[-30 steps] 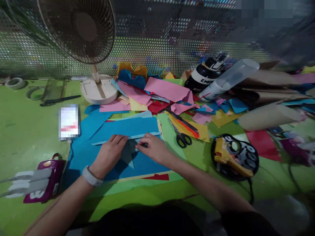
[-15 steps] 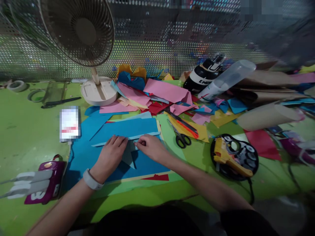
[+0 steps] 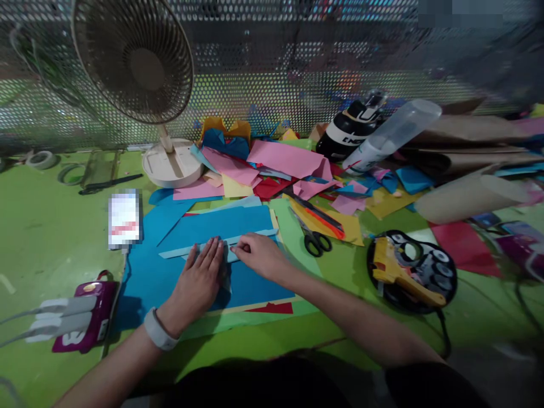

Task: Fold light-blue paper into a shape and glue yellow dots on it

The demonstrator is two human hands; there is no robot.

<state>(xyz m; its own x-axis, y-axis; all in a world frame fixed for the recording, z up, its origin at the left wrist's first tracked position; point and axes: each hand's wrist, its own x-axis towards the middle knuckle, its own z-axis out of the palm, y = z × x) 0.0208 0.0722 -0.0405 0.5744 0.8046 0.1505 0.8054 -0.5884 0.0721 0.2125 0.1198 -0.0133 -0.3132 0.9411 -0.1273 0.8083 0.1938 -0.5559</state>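
My left hand [image 3: 199, 280] lies flat, fingers stretched and slightly apart, pressing on light-blue paper [image 3: 174, 253]. That paper forms a long narrow strip running left to right, with a piece reaching out below my left fingers; much of it is covered. Just to the right, my right hand [image 3: 261, 255] is closed, thumb and forefinger pinched together at the strip's lower edge. Whatever sits between those fingertips is too small to make out. Beneath both hands is a sheet of darker blue paper [image 3: 255, 286], resting on pale green paper [image 3: 297, 235].
Scissors [image 3: 317, 243] and an orange cutter knife [image 3: 329, 222] lie to the right, near a round black tray [image 3: 446, 289] holding a yellow glue gun [image 3: 386, 272]. Behind are paper scraps [image 3: 284, 157], bottles [image 3: 395, 136] and a fan [image 3: 172, 164]. A phone [image 3: 124, 218] and purple power strip [image 3: 87, 317] lie left.
My left hand has slid slightly down and toward me, and its fingers have flattened and spread. The light-blue piece below it lies more covered. My right hand stays pinched in nearly the same place.
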